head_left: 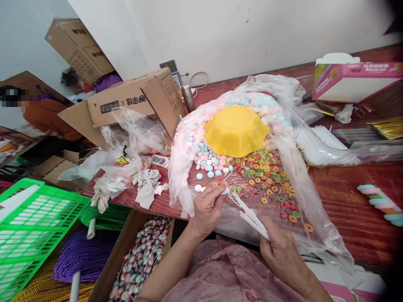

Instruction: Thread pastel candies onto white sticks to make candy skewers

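Observation:
My left hand (pixel 208 207) pinches a small light-blue marshmallow (pixel 226 191) over the near side of the table. In my right hand (pixel 280 241) are several thin white sticks (pixel 253 220), fanned slightly, with their tips close to the marshmallow. Whether a tip touches it I cannot tell. Beyond my hands, pastel marshmallows (pixel 209 162) lie heaped in an opened clear plastic bag (pixel 297 184). Colourful ring-shaped candies (pixel 264 174) spread over the plastic to their right. A yellow wavy-rimmed bowl (pixel 237 130) rests upside down on the heap.
An open cardboard box (pixel 135 98) stands at the back left. A green basket (pixel 40 222) and purple twisted cords (pixel 85 253) are at lower left, beside a box of threaded marshmallows (pixel 141 256). A marshmallow skewer (pixel 380 203) lies at right. Two people sit at far left.

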{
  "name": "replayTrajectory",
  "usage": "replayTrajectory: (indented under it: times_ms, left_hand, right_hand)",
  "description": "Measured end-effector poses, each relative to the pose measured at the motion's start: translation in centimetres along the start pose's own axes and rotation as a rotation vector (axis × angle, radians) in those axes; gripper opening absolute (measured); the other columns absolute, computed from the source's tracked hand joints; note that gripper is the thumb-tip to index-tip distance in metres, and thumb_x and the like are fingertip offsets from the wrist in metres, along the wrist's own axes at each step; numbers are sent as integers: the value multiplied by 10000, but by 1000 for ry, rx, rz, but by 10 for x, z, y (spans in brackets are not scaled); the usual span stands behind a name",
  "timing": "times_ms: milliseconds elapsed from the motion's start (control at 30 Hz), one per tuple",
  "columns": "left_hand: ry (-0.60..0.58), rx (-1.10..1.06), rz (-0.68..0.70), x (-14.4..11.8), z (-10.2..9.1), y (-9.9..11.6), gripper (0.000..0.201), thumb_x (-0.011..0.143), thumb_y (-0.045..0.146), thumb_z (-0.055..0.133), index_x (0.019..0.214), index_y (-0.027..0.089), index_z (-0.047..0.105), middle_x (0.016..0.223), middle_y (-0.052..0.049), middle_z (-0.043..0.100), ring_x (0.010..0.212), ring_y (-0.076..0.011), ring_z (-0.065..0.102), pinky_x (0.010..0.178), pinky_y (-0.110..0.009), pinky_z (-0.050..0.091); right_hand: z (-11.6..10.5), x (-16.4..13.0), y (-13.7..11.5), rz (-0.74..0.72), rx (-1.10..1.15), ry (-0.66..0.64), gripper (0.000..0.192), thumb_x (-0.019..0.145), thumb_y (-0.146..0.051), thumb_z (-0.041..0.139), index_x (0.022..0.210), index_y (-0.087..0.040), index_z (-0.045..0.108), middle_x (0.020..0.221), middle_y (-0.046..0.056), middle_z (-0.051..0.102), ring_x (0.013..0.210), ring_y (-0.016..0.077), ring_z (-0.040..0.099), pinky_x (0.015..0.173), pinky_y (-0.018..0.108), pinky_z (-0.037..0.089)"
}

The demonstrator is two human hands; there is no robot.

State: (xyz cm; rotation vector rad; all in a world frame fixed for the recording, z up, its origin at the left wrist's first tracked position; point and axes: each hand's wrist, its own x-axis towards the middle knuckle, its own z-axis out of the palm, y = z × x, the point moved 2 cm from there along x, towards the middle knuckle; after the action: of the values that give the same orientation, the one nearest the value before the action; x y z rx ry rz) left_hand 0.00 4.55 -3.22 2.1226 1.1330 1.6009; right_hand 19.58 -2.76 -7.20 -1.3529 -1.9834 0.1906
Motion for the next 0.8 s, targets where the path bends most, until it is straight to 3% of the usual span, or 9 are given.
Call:
replayTrajectory:
  times_ms: [200, 400, 567, 700, 800]
  left_hand:
    - [-38, 99, 84, 1, 1, 3, 220, 866, 57, 627, 1030, 163, 730, 935, -99, 767, 856, -174, 735, 777, -290, 623]
    - [63, -121, -102, 0, 9, -1, 199, 822, 92, 715, 998, 179, 748, 876, -52, 754, 782, -137, 715, 706, -225, 597]
    - [84, -389, -378, 0, 13, -7, 401, 810, 194, 756, 1203, 233, 688, 1036, -51, 703, 892, -144, 697, 759, -246, 598]
    - [-19, -314, -390, -2, 16, -8, 248, 871, 262, 695, 1103, 187, 736, 1083, -87, 707, 1024, -187, 674, 900, -312, 569]
    - [-36, -268, -370, -9, 22, -4, 272, 935, 271, 606, 1170, 177, 702, 1119, -103, 725, 1049, -200, 682, 954, -352, 552]
  right_hand:
    - [1, 3, -2, 13, 51, 2, 361, 814, -41, 370, 1106, -137, 560, 779, 46, 709, 528, 158, 632, 492, 258, 463]
    - [8, 5, -2, 39, 119, 28, 364, 803, -35, 390, 1098, -145, 573, 775, 35, 695, 564, 159, 633, 517, 250, 466]
    - [13, 9, 0, 83, 177, -6, 389, 818, -33, 397, 1136, -158, 584, 719, 0, 663, 565, 149, 622, 514, 235, 461]
    - [12, 10, 1, 72, 180, -10, 356, 845, -56, 401, 1125, -154, 597, 714, 0, 664, 543, 146, 612, 510, 235, 470]
    - [12, 7, 5, 58, 186, 26, 320, 862, -72, 416, 1100, -161, 610, 729, -2, 674, 504, 130, 596, 494, 223, 469]
